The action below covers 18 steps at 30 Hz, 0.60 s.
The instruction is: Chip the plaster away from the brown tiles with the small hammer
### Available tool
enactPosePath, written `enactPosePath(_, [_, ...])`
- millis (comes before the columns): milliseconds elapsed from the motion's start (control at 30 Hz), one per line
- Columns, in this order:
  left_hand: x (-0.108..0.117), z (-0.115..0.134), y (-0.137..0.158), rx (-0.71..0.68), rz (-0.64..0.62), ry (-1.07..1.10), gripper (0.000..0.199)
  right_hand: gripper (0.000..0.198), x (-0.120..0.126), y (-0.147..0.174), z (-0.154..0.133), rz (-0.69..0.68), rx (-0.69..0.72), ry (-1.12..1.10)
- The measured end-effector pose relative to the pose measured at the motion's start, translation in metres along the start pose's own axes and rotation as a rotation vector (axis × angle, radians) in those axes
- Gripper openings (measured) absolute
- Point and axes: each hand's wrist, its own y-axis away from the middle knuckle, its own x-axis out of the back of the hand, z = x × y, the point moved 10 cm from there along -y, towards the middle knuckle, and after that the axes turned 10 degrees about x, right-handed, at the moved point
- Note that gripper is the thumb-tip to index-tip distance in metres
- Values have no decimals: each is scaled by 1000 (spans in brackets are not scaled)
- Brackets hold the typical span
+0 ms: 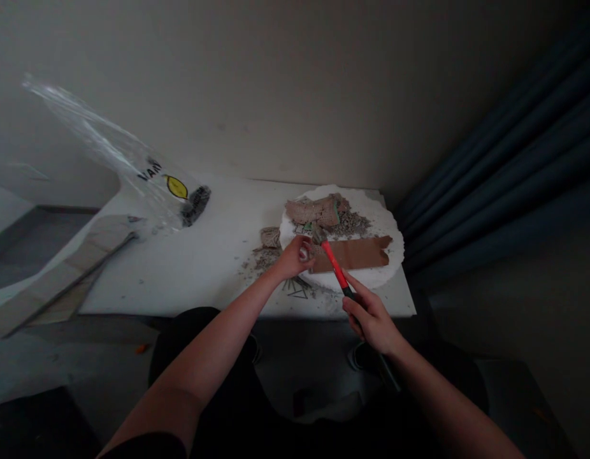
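My right hand [369,317] is wrapped round the black grip of a hammer [335,264] with a red neck; its metal head is over the left end of a flat brown strip [355,252]. Beside the hammer head my left hand [295,256] curls with thumb and fingers close together, and whatever they pinch is too small and dark to name. Under the strip lies a white, ragged-edged round mat [393,264]. A curved brown piece with a mesh-like surface [314,211] and a heap of grey-brown crumbs [352,223] rest behind it on the mat.
Left of the mat are another textured chunk [270,237] and scattered grit on the white table [190,268]. A clear plastic bag [146,172] with a yellow lemon print stands further left, near a long thin dark rod [75,280]. Dark curtains [505,146] hang at right.
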Motion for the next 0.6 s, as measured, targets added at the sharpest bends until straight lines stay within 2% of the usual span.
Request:
enactPosePath(167, [-1,0,0,-3,-20,-11,59,71,-1,-2,12,-12,-41,8])
enactPosePath(333, [13,15,6,-114,115,-205,65,71,2,0,-3,10,26,-2])
enactPosePath(433, [18,23,9,-157,113,-282,60,70,2,1,3,0,-4,0])
enactPosePath(533, [29,19,7,-103,118,-301,46,69,-1,0,14,-33,-46,11])
enactPosePath(600, [41,9,5,5,154,-322,36,68,0,0,12,-28,-30,11])
